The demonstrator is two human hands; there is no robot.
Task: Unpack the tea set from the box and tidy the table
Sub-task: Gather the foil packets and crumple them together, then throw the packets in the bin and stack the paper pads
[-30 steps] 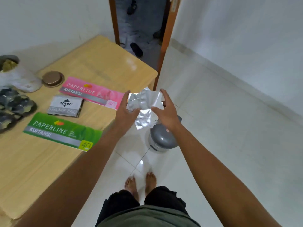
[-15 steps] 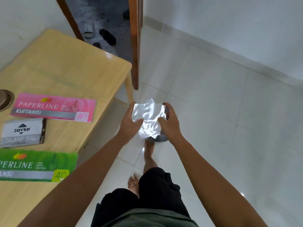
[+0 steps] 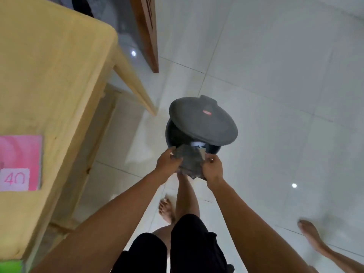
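Note:
A crumpled plastic wrapper (image 3: 189,162) is gripped from both sides, my left hand (image 3: 167,161) on its left edge and my right hand (image 3: 213,168) on its right. I hold it just above the near rim of a grey pedal bin (image 3: 171,134) on the floor. The bin's domed lid (image 3: 202,120) is tilted up, leaving the opening exposed toward me, with something white inside. My bare foot reaches under the wrapper toward the bin's base; the pedal is hidden.
The wooden table (image 3: 51,79) stands at the left with a pink receipt book (image 3: 20,162) and a green one (image 3: 9,266) at its edge. A table leg (image 3: 136,85) and a brown door (image 3: 147,32) lie beyond the bin. Another person's bare foot (image 3: 313,237) is at lower right.
I have stepped to the bin and looked down. The lid has swung up, and both hands have lowered the wrapper to the bin's opening.

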